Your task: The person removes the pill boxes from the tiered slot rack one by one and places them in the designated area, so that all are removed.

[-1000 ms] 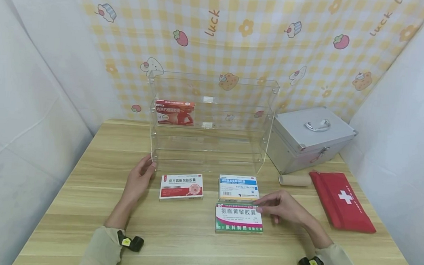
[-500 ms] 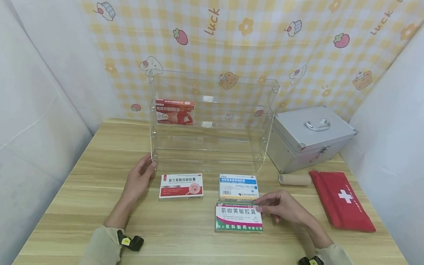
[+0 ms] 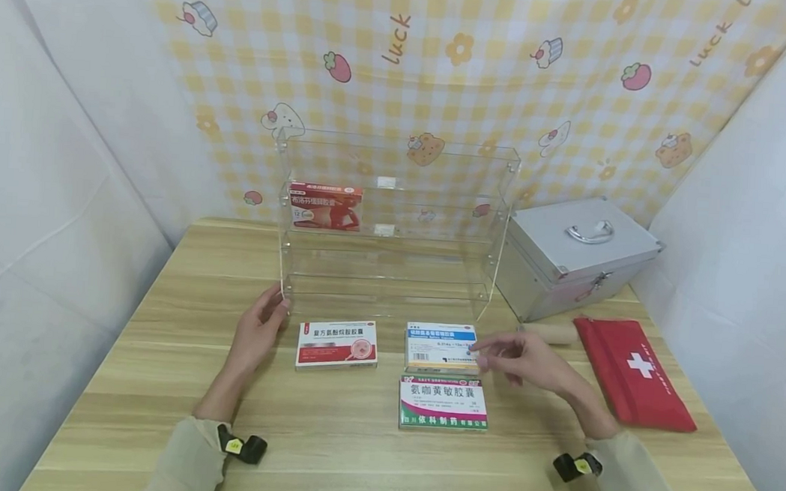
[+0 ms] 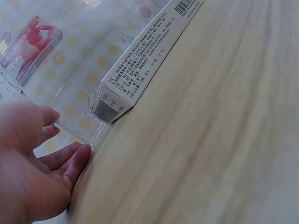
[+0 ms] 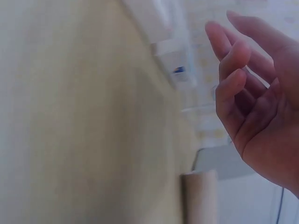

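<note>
A clear acrylic tiered shelf (image 3: 391,278) stands at the back of the table, with a red ibuprofen box (image 3: 326,208) on one of its upper tiers at the left. My left hand (image 3: 260,326) holds the shelf's lower left corner, thumb and fingers about the side panel's edge. On the table before the shelf lie a red-and-white medicine box (image 3: 337,344), a blue-and-white medicine box (image 3: 437,346) and a green-and-pink medicine box (image 3: 442,405). Fingers loosely bent, my right hand (image 3: 524,359) hovers by the right end of the blue-and-white box, apparently holding nothing.
A silver metal case (image 3: 578,249) with a handle stands right of the shelf. In front of it lie a cardboard tube (image 3: 550,333), partly behind my right hand, and a red pouch (image 3: 635,373) with a white cross. A checked cloth (image 3: 402,88) hangs behind.
My right hand has moved away from the green-and-pink box, a little farther back, to the blue-and-white box's right end. My left hand stays at the shelf, and the boxes have not moved.
</note>
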